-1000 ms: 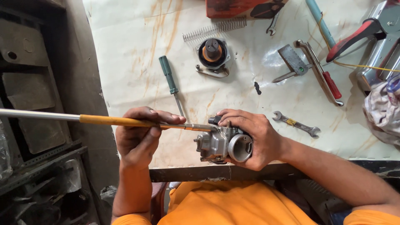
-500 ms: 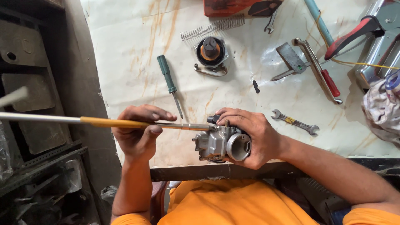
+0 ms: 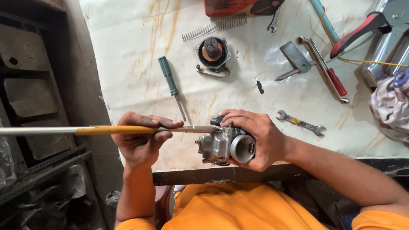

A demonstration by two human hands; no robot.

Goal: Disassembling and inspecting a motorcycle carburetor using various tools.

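while a green-handled screwdriver (image 3: 171, 84), a spring (image 3: 214, 28) and a small spanner (image 3: 300, 123) lie on the stained desk (image 3: 128, 51) beyond, the right hand (image 3: 260, 137) wraps a grey carburettor (image 3: 225, 146) at the desk's near edge; the left hand (image 3: 140, 138) pinches a long yellow-handled screwdriver (image 3: 115, 130), its tip at the carburettor's top.

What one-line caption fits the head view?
Left hand aims a long yellow-handled tool at a metal carburetor gripped by the right hand over a stained workbench.

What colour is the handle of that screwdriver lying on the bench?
Dark green, on the screwdriver lying flat on the workbench; the head view shows it clearly.
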